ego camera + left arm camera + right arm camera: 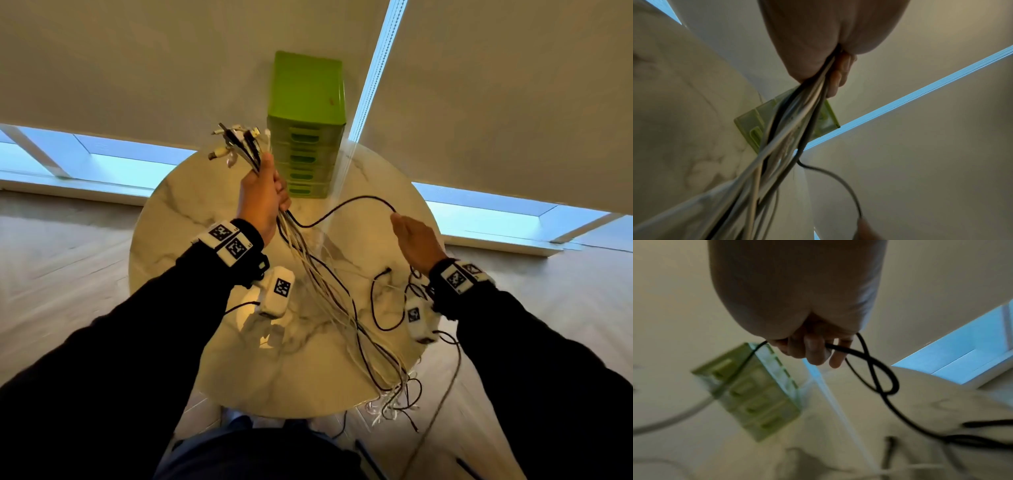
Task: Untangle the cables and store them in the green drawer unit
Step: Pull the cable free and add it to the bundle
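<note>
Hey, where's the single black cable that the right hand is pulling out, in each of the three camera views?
Head view: the black cable arcs from the left hand to the right hand, above the table.
Left wrist view: it curves away from the cable bundle at lower right.
Right wrist view: it runs through the curled fingers and loops at centre right.
Shared landmark: the green drawer unit.
</note>
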`<state>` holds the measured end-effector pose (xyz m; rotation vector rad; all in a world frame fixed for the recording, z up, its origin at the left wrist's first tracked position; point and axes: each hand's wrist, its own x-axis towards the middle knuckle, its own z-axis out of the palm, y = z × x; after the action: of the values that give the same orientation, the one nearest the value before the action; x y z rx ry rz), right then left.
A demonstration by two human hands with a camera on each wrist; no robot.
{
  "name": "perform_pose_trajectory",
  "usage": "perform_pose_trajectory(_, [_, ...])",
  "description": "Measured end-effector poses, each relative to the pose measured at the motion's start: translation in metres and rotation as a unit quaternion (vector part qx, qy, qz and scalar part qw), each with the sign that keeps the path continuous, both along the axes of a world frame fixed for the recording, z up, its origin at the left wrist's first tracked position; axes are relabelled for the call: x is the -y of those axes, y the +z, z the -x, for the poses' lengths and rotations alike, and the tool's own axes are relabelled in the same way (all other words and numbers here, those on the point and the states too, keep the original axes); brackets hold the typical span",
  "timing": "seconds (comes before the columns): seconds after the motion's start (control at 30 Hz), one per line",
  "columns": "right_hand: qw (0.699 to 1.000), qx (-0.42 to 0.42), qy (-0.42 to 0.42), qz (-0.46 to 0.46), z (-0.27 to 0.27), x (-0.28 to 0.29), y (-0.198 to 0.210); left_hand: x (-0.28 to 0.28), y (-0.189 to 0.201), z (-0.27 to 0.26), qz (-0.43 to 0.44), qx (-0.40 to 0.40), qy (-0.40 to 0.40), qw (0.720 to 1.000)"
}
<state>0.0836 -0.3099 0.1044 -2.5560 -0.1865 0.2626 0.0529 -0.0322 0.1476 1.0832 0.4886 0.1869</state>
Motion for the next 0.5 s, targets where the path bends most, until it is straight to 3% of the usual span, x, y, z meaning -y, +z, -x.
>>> perform_pose_trajectory(0.1, [0.996,0.045,0.048,-0.055,0.000,-0.048,0.027,0.019,-0.009,0.009,-0.020,-0.024,-0.046,0.998])
perform_pose_trajectory(0.27, [0.984,0.028,0.158,-0.076,0.014,-0.099,0.043,0.043,-0.012,0.015,-0.071,-0.063,-0.077,0.993])
perform_pose_trajectory(0.5, [0.967,-0.039,0.231,-0.103,0.018,-0.101,0.038,0.041,-0.007,0.005,0.003,-0.058,-0.020,0.998])
